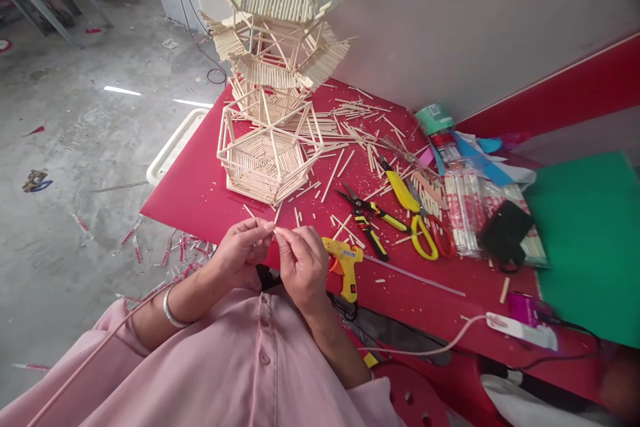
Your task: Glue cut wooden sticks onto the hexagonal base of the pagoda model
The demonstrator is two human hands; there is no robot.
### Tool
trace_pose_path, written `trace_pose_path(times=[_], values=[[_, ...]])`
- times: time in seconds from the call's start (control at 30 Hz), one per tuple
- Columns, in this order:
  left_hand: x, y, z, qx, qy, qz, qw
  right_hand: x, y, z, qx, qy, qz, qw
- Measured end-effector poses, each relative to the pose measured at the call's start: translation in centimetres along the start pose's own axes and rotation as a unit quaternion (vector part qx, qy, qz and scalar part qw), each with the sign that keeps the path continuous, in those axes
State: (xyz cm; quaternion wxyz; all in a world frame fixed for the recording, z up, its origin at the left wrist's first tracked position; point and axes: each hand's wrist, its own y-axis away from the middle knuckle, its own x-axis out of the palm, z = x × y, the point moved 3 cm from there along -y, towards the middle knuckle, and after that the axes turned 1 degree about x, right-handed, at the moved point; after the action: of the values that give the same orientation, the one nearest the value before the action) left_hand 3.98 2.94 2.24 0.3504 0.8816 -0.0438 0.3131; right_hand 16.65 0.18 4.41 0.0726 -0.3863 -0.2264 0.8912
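Note:
My left hand [243, 247] and my right hand [301, 261] meet at the near edge of the red table [200, 187], fingertips pinched together on a thin wooden stick [275, 227]. Both hands are closed around it. Just beyond them stands a hexagonal stick-built base [270, 153]. Behind it rises a tall tower of sticks [280, 20] with tiered roofs. A yellow glue gun [345, 267] lies right beside my right hand.
Loose sticks [345, 133] litter the table. Black-and-yellow pliers [367, 223], yellow-handled scissors [413, 213], packets of sticks [465, 207], a black pouch [505, 230] and a green sheet [590, 240] lie to the right. A white cable [430, 347] runs along the near edge. Concrete floor lies left.

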Motion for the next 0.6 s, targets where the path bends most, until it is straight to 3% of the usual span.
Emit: trace_pose_path(times=[0.17,0.37,0.5,0.6], values=[[-0.2,-0.1,0.0,0.002,0.007,-0.005,1.0,0.2,-0.2,-0.1,0.004,-0.004,0.01,1.0],[-0.3,-0.3,-0.1,-0.003,0.027,0.008,1.0,1.0,-0.3,0.5,0.003,0.035,-0.027,0.999],[0.1,-0.4,-0.2,-0.043,0.029,0.046,0.998,1.3,-0.6,0.2,0.06,-0.008,-0.004,0.998],[0.1,-0.7,-0.6,-0.042,0.032,0.036,0.998,1.2,-0.8,-0.8,0.11,-0.002,0.007,0.994]])
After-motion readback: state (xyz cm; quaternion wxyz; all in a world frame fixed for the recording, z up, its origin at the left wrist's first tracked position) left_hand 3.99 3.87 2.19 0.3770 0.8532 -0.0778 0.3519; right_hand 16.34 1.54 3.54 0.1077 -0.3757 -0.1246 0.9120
